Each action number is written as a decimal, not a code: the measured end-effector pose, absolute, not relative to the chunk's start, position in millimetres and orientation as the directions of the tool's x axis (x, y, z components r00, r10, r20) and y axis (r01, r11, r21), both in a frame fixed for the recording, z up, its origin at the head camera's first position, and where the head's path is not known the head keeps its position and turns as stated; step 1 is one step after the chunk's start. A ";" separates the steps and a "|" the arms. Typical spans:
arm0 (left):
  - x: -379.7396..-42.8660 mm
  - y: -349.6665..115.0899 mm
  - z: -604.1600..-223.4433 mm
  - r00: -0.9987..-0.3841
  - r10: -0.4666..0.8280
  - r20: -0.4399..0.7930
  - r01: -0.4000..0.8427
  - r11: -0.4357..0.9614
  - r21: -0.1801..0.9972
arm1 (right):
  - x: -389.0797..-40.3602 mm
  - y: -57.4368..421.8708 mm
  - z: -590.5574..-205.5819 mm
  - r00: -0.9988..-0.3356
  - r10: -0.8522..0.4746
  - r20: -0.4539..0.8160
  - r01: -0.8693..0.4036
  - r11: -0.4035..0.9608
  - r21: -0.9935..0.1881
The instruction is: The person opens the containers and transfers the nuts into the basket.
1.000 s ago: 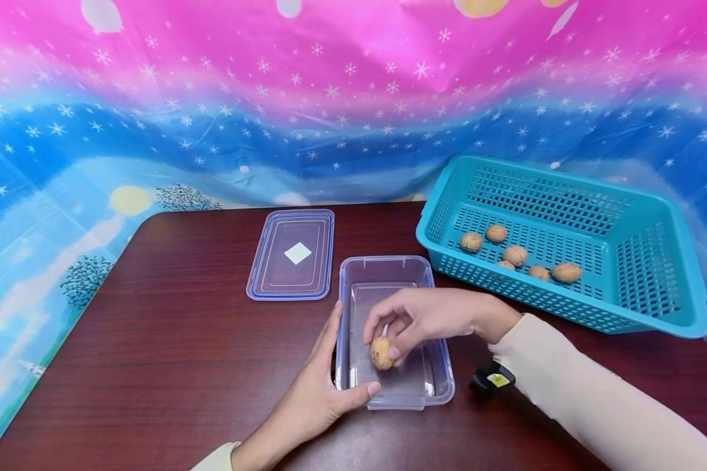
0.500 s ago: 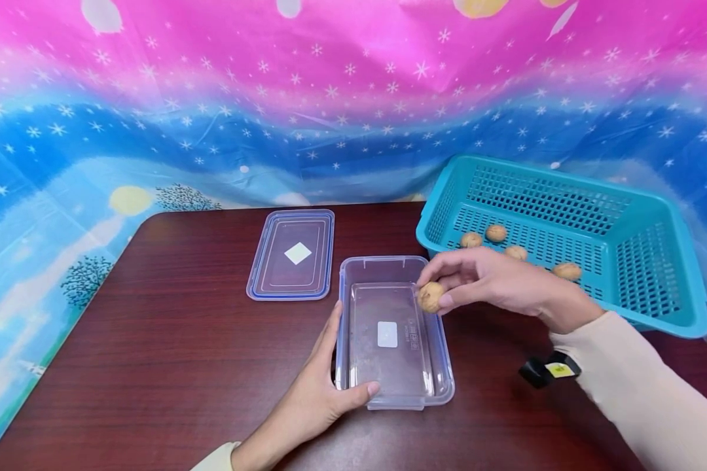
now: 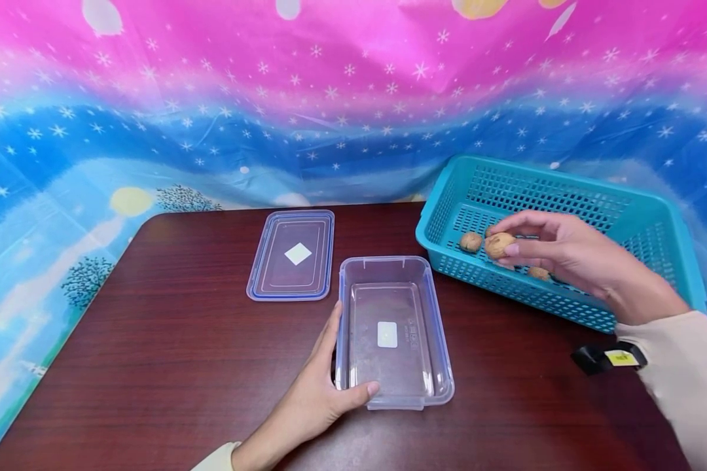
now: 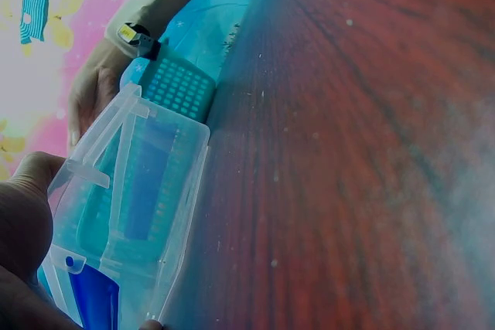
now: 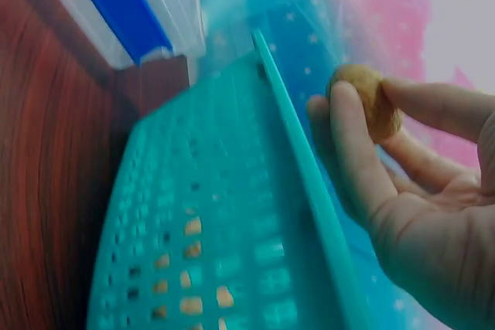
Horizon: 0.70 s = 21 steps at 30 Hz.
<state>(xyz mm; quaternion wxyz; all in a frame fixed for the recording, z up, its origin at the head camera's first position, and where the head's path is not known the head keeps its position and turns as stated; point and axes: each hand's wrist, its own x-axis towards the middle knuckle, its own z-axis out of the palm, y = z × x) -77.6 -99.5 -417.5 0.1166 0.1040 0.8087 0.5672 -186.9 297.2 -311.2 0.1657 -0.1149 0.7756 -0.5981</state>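
In the head view my right hand (image 3: 583, 258) pinches a walnut (image 3: 499, 246) between thumb and fingers over the teal basket (image 3: 524, 291). The right wrist view shows that walnut (image 5: 370, 102) held at the fingertips, above the basket's rim. Several other walnuts (image 3: 470, 242) lie on the basket floor, some hidden by the hand. My left hand (image 3: 315, 399) grips the near left corner of a clear plastic container (image 3: 442, 340), thumb over the rim and fingers along the outer wall. A white label lies on the container's bare bottom.
A clear lid (image 3: 289, 275) with a blue seal and a white diamond sticker lies flat behind the container, to the left. All stand on a dark red wooden table (image 3: 182, 327). A patterned cloth (image 3: 330, 98) hangs along the back.
My right hand has carried the walnut from inside the container, up and rightward, to over the basket. The left hand and the container have stayed in place.
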 end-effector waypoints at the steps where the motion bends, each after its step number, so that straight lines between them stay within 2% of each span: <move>1: -77.5 -99.5 -417.6 -0.951 0.300 -0.072 0.035 0.336 0.941 | -186.8 302.3 -311.6 -0.930 -0.344 -0.126 0.023 0.287 -0.958; 9: -77.7 -99.3 -417.5 -0.951 0.300 -0.072 0.034 0.332 0.943 | -185.9 335.6 -316.6 -0.963 -0.203 -0.174 0.095 0.350 -0.932; 15: -77.4 -98.9 -416.7 -0.951 0.291 -0.104 0.004 0.347 0.938 | -187.0 355.0 -324.0 -0.959 -0.209 -0.193 0.139 0.249 -0.959; 21: -77.8 -98.3 -416.3 -0.950 0.289 -0.113 -0.009 0.340 0.940 | -187.6 364.5 -325.6 -0.954 -0.180 -0.240 0.170 0.331 -0.928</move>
